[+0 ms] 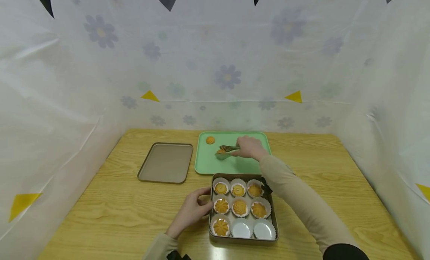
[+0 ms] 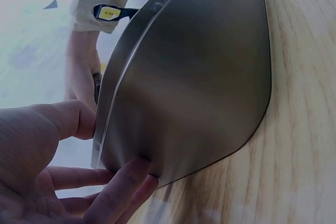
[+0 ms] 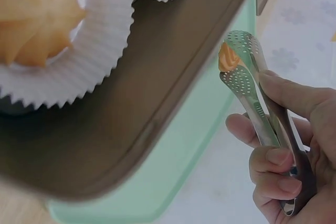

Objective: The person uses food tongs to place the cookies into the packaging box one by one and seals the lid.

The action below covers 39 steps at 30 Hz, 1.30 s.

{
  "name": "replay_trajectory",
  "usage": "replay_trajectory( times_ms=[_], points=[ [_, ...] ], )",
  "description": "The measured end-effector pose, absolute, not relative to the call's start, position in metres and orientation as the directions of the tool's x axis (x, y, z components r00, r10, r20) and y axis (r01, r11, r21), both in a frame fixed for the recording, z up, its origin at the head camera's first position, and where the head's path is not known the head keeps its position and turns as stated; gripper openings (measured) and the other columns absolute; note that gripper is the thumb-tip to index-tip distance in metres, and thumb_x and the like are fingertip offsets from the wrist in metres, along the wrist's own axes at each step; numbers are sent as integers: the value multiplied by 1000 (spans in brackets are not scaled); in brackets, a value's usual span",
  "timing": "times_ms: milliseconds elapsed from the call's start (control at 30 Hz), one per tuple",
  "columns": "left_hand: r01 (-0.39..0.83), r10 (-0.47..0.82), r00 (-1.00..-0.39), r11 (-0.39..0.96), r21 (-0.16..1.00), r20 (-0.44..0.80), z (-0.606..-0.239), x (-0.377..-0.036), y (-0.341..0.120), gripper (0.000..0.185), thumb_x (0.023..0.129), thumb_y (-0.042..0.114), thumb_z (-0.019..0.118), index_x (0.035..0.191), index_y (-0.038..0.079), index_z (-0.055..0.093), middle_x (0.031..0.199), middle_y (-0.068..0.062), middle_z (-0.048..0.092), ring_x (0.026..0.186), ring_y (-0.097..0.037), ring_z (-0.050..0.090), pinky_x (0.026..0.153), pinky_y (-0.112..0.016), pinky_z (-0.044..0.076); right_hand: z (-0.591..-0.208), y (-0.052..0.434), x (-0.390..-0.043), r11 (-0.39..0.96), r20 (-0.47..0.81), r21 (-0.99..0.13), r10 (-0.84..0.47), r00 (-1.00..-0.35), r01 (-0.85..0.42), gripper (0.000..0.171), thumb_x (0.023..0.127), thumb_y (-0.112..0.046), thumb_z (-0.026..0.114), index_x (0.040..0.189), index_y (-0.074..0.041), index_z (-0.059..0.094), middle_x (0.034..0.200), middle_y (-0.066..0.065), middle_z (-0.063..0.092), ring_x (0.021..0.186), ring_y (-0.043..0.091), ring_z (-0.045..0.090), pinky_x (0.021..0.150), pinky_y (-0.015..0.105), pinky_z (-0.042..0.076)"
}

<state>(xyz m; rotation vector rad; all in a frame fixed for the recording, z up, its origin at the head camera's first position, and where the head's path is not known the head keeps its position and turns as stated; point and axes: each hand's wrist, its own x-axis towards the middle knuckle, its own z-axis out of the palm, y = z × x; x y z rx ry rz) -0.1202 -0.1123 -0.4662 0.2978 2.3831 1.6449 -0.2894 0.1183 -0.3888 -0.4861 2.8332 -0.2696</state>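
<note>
**Colours on the table**

The table is yellow wood with wavy lines. The tray is light green. The cookies are orange, in white frilly paper cups. The tongs are shiny silver with tiny dots.

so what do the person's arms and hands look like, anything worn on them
Both arms are in long beige sleeves reaching the wrists, with dark cuffs or bands higher up near the bottom edge of the head view. The left hand and right hand are bare: no gloves, and no rings that can be made out. A dark strap with a yellow tag sits at the right wrist.
</note>
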Motion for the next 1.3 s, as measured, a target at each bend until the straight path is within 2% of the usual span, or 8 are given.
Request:
replay_trajectory(
  times_ms=[33, 133, 267, 433, 600, 767, 967, 1300],
  points=[
    [35, 295, -953, 350, 936, -74, -466, -120, -112, 56, 89, 9, 65, 139, -11, 51, 134, -32, 58, 95, -33, 74, 67, -19, 60, -388, 121, -288, 922, -201, -225, -362, -910, -316, 44, 93, -41, 69, 117, -3, 70, 118, 14, 72, 91, 25, 69, 76, 40, 59],
    [40, 295, -953, 354, 934, -72, -466, -121, -112, 56, 89, 10, 65, 138, -12, 51, 134, -33, 58, 94, -34, 74, 67, -19, 60, -383, 131, -284, 896, -165, -243, -415, -895, -371, 36, 93, -38, 70, 102, -5, 77, 82, 7, 70, 61, 13, 52, 55, 27, 42],
    [49, 294, -954, 360, 932, -63, -467, -121, -111, 56, 88, 10, 65, 138, -12, 51, 134, -33, 58, 95, -35, 74, 68, -19, 60, -376, 148, -271, 832, -96, -288, -519, -850, -475, 30, 94, -33, 70, 88, -4, 78, 57, -2, 49, 52, 8, 30, 50, 23, 24],
    [44, 294, -953, 356, 933, -67, -467, -120, -111, 57, 88, 9, 66, 138, -12, 51, 134, -33, 58, 96, -36, 74, 69, -20, 60, -368, 175, -247, 742, -9, -274, -638, -770, -612, 23, 94, -32, 70, 80, -14, 72, 64, -5, 61, 53, 5, 40, 51, 21, 32],
    [33, 289, -954, 350, 936, -74, -466, -119, -113, 58, 87, 8, 66, 139, -13, 50, 134, -33, 58, 96, -36, 74, 69, -20, 61, -358, 193, -218, 676, 15, -251, -713, -701, -693, 20, 93, -36, 70, 97, -17, 76, 72, -12, 66, 59, -1, 48, 55, 20, 40],
    [28, 287, -955, 344, 939, -77, -464, -118, -113, 57, 87, 8, 66, 139, -11, 51, 134, -33, 58, 97, -35, 74, 69, -20, 61, -350, 207, -194, 583, 26, -232, -796, -604, -779, 18, 92, -38, 70, 95, -21, 74, 74, -17, 64, 64, -6, 50, 58, 18, 43],
    [29, 286, -955, 352, 936, -78, -463, -117, -114, 56, 88, 8, 66, 139, -11, 51, 134, -32, 58, 96, -35, 74, 68, -20, 60, -347, 215, -178, 513, -33, -232, -853, -520, -827, 19, 89, -42, 73, 79, -29, 62, 71, -22, 57, 61, -7, 41, 57, 15, 37],
    [21, 282, -956, 355, 934, -85, -463, -118, -116, 56, 88, 8, 66, 139, -10, 52, 134, -32, 58, 94, -32, 74, 67, -19, 60, -352, 209, -162, 444, -69, -252, -894, -442, -860, 15, 87, -41, 74, 92, -27, 70, 77, -23, 61, 64, -9, 45, 55, 12, 37]
  ],
)
